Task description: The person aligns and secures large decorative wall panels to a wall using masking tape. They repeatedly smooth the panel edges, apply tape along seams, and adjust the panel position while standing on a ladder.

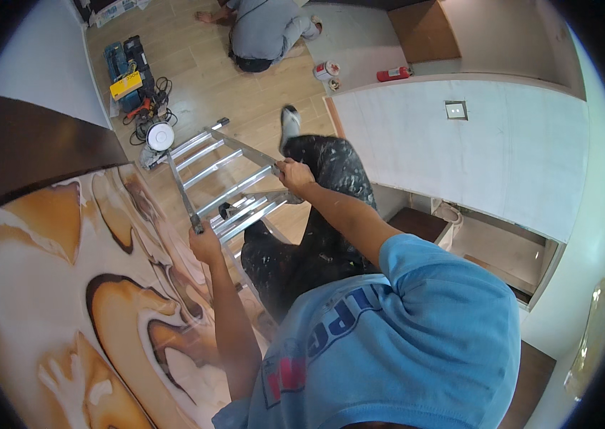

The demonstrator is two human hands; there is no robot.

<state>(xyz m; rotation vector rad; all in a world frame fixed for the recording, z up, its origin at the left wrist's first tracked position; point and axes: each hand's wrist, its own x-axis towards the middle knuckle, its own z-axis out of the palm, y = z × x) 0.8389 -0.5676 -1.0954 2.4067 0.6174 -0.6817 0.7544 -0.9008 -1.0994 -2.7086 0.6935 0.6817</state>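
An aluminium stepladder (227,187) leans away below me, its several rungs showing between two side rails. My left hand (206,243) is closed around the end of its left rail, close to the glossy marbled panel. Higher up in the head view, my right hand (295,176) grips the right rail. Both arms reach down to it. My legs, in black paint-spattered trousers (335,168), are beside and partly behind the ladder. One foot in a pale shoe (290,125) extends past it over the floor; where the other foot rests is hidden.
Beyond the ladder's foot lie a round white disc (160,136), cables (162,89) and tool cases (125,71) with a yellow box (126,85). Another person (263,32) crouches at the far side. A paint can (326,71) and red extinguisher (393,74) stand near the white cabinet (460,150).
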